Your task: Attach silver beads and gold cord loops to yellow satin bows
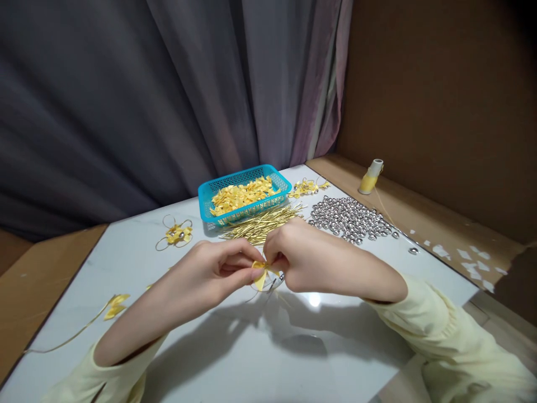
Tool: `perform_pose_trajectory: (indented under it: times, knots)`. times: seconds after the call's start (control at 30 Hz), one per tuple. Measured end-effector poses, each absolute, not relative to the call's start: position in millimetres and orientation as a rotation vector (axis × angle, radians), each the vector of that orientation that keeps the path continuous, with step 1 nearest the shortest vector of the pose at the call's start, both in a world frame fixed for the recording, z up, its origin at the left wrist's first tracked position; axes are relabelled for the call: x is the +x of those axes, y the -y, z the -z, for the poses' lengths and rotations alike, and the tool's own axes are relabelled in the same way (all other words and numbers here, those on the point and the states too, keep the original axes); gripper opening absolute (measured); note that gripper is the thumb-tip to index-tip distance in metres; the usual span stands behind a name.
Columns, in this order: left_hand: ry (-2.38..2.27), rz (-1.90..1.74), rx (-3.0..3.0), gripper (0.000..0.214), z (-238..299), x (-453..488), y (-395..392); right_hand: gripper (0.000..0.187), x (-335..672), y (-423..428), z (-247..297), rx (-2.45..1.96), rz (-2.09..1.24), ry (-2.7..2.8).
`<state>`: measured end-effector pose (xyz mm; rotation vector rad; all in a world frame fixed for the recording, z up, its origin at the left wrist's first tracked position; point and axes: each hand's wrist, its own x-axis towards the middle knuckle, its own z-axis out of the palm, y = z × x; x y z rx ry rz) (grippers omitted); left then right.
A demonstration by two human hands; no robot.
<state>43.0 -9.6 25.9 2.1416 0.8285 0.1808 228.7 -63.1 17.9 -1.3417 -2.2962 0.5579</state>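
My left hand and my right hand meet over the middle of the white table. Both pinch a small yellow ribbon bow between their fingertips. A thin wire and a small silver piece hang just below the bow, near my right thumb. Directly behind my hands lies a bundle of gold wire ties. Pale yellow sleeves cover both of my forearms.
A blue basket of yellow bows stands at the back. Several silver bells lie heaped to the right, with a yellow spool behind. Finished bows with wire loops lie on the left, and another bow nearer me.
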Motion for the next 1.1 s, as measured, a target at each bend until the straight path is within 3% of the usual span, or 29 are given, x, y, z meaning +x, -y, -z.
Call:
perform_pose_trajectory:
  times: [0.53, 0.93, 1.1]
  knots:
    - [-0.898, -0.315, 2.21, 0.011, -26.8, 39.8, 10.7, 0.023, 234.6, 59.7, -15.6, -1.305, -0.519, 2.181]
    - [-0.847, -0.224, 2.253, 0.013, -26.2, 35.2, 10.6, 0.009, 232.1, 53.7, -12.7, -1.262, -0.567, 2.277]
    - [-0.878, -0.137, 2.317, 0.013, -26.3, 35.9, 11.8, 0.016, 226.6, 56.5, -10.9, -1.276, -0.571, 2.275]
